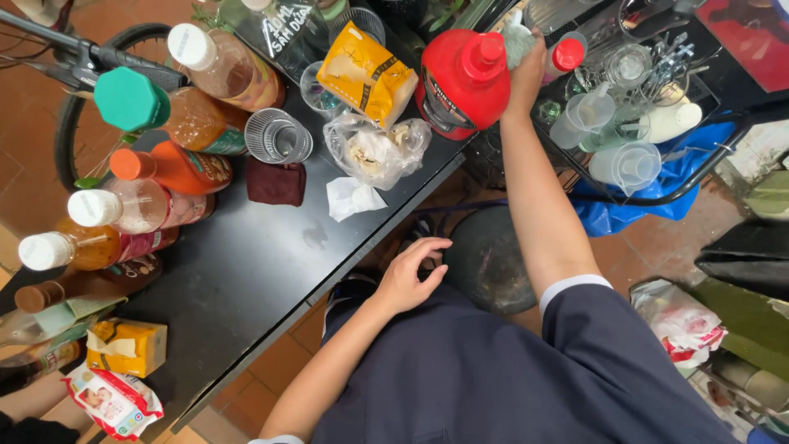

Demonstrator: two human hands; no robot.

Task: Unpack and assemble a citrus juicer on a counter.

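reaching far out, the right hand (526,70) pinches a green sponge (518,41) by the red jug (462,80); the left hand (408,275) rests spread, holding nothing.

Your right hand (526,70), up at one o'clock, closes on something pale green, but your fingers cover most of it and you cannot tell what it is. Behind the red jug (462,80) the lower part of that hand's thumb is hidden. At twelve o'clock the clear bottle (283,29) is cut by the top edge, so its cap barely shows. At nine o'clock the bicycle wheel (78,131) disappears under the black table (246,271). At seven o'clock the glass bottles (33,337) run off the left edge. At four o'clock the things beside the white plastic bag (678,321) are too blurred to name.
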